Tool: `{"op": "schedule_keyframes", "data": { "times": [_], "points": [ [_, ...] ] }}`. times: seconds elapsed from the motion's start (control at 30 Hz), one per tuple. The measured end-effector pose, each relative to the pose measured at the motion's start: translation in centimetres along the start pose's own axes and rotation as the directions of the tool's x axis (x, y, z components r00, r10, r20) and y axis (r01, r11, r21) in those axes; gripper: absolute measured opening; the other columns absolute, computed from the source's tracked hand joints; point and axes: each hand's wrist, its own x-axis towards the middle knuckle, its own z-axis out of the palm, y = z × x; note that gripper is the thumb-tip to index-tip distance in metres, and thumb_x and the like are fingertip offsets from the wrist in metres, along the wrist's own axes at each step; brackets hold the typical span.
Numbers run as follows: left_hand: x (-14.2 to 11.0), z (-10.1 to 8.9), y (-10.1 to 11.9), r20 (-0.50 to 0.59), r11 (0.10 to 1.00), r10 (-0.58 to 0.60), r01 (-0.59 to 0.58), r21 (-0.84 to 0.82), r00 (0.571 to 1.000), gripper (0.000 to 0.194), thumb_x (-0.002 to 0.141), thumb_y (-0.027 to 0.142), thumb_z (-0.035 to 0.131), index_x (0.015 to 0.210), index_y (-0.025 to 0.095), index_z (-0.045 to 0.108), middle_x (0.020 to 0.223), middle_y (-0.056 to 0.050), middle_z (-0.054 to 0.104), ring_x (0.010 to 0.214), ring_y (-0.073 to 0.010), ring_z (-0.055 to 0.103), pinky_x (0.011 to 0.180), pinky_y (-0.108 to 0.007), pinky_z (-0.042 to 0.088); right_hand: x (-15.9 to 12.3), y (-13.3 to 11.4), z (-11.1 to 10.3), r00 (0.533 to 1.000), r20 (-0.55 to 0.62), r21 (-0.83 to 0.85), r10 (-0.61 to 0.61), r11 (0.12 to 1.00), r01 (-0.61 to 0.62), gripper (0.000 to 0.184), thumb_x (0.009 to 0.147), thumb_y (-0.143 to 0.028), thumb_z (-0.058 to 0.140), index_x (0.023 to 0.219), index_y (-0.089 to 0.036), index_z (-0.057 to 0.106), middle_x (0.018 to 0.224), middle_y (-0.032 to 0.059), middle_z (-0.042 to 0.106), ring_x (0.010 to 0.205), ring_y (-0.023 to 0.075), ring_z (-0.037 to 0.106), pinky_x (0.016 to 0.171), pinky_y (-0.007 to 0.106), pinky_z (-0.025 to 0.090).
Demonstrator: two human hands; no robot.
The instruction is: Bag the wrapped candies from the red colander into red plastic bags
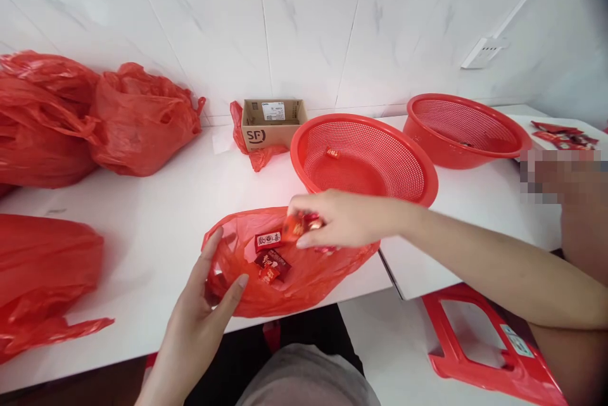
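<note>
White tabletop (161,209), red bag (304,276) lying open, nine-to-three o'clock
Wrapped sweets (294,227) are grasped above it by the right hand (335,217); inside, at that hand's eight o'clock, packets (268,240) are seen (rim touched by splayed left hand (202,301)).

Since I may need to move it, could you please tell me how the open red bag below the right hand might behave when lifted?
The red bag is probably floppy, as its thin film creases. It may be light, since only a few wrapped pieces show inside. Its wide mouth suggests pieces could spill if it tips.
</note>
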Motion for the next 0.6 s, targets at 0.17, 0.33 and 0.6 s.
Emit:
{"op": "schedule_keyframes", "data": {
  "times": [0.17,0.33,0.6],
  "points": [
    [-0.3,-0.1,0.1,-0.005,1.0,0.004,-0.004,-0.025,1.0,0.077,0.081,0.051,0.066,0.149,0.038,0.033,0.145,-0.001,0.051,0.12,-0.0244,0.055,0.105,-0.04,0.041,1.5,-0.9,1.6,0.977,-0.21,-0.227,-0.042,0.974,-0.006,0.026,0.091,-0.038,0.06,0.114,-0.028,0.057,0.091,0.0011,0.068,0.079,0.0192,0.065,0.07,0.033,0.05],
    [-0.3,-0.1,-0.1,-0.027,0.999,0.018,-0.019,-0.036,0.999,0.077,0.081,0.05,0.065,0.15,0.036,0.034,0.148,-0.003,0.049,0.125,-0.026,0.053,0.107,-0.041,0.041,4.1,3.8,-6.0,0.832,-0.555,-0.32,0.007,0.921,-0.222,0.026,0.094,-0.036,0.054,0.116,-0.022,0.058,0.102,0.0049,0.069,0.091,0.0191,0.065,0.081,0.032,0.048],
    [-0.1,-0.5,-0.9,-0.026,0.999,0.034,-0.034,-0.001,0.999,0.076,0.082,0.048,0.064,0.15,0.034,0.035,0.149,-0.005,0.048,0.118,-0.0258,0.057,0.097,-0.038,0.049,7.7,13.5,-8.5,0.882,-0.412,-0.43,0.228,0.805,-0.409,0.029,0.085,-0.018,0.064,0.113,-0.012,0.061,0.123,0.0108,0.06,0.089,0.0118,0.061,0.079,0.025,0.046]
  ]
}}
